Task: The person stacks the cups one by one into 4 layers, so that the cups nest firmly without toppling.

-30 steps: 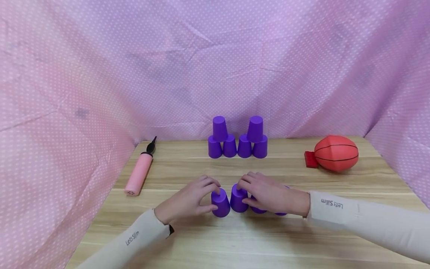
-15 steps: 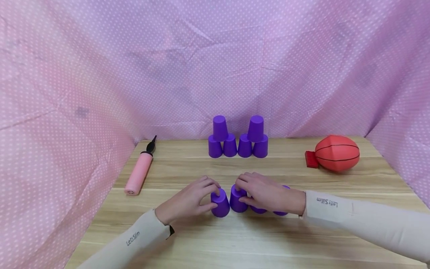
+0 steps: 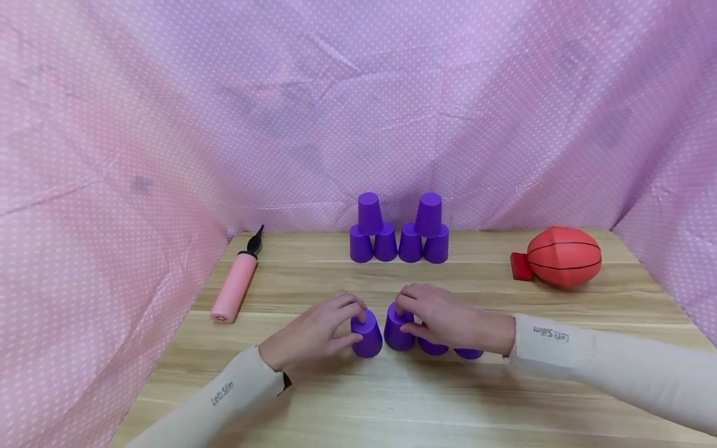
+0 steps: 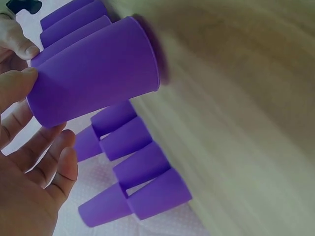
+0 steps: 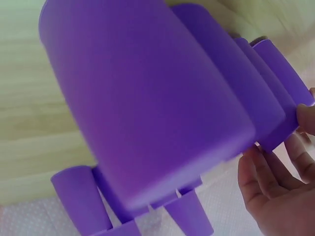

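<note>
Purple cups stand upside down in a front row on the wooden table. At the row's left end, my left hand (image 3: 316,330) holds a cup (image 3: 368,341) by its top, thumb on the near side. Beside it, my right hand (image 3: 445,320) grips the neighbouring cup (image 3: 398,335) the same way. A narrow gap separates these two. Partly hidden under the right hand are two more cups, one (image 3: 434,348) close to the gripped cup and one (image 3: 468,354) at the row's right end. In the left wrist view, the thumb and fingers meet the base of the left cup (image 4: 93,73).
Behind, two small cup pyramids stand side by side, each with one cup (image 3: 370,214) atop two. A pink hand pump (image 3: 234,287) lies at the left. At the right rest a red block (image 3: 521,267) and a red ball (image 3: 564,256) with black lines. Pink dotted cloth (image 3: 336,124) hangs around.
Both hands keep hold of the same two cups. The whole scene shifts only slightly in the head view, and the stacks behind stand as before.
</note>
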The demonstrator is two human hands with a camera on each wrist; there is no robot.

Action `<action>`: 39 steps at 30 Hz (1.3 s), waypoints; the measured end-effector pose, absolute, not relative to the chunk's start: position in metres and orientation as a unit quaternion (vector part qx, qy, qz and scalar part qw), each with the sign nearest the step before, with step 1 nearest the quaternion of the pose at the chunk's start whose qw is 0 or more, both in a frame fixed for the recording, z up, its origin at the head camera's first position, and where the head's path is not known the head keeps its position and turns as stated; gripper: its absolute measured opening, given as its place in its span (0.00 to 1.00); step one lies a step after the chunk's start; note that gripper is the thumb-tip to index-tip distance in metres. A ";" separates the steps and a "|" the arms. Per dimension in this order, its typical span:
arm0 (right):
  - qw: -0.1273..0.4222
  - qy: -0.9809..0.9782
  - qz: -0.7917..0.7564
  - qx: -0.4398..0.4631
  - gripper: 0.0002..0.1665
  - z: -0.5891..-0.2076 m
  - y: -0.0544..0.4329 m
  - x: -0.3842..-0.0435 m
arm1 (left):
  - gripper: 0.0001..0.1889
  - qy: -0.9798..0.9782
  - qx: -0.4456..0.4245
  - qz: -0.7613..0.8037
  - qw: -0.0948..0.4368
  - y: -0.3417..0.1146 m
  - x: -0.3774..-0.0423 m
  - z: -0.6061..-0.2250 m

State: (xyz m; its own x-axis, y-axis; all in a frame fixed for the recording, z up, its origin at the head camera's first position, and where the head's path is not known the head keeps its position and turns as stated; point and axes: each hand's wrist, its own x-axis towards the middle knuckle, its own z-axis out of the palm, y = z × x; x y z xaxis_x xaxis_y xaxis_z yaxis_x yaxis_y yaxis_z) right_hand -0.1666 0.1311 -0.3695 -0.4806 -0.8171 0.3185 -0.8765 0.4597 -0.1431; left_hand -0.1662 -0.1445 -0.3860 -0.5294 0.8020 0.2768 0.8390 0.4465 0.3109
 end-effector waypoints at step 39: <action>0.292 -0.882 0.183 0.322 0.12 -0.228 0.196 -0.273 | 0.12 -0.904 -0.345 -0.134 0.212 -0.037 -0.336 -0.306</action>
State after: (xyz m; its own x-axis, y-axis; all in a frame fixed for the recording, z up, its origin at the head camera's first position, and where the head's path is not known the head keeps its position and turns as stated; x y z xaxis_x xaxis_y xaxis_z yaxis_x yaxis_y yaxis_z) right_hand -0.2730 0.1958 -0.2276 -0.6216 -0.4618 0.6327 -0.6752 0.7254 -0.1338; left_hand -0.3356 -0.0373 -0.3064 -0.6718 0.5672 0.4765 0.6808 0.7263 0.0953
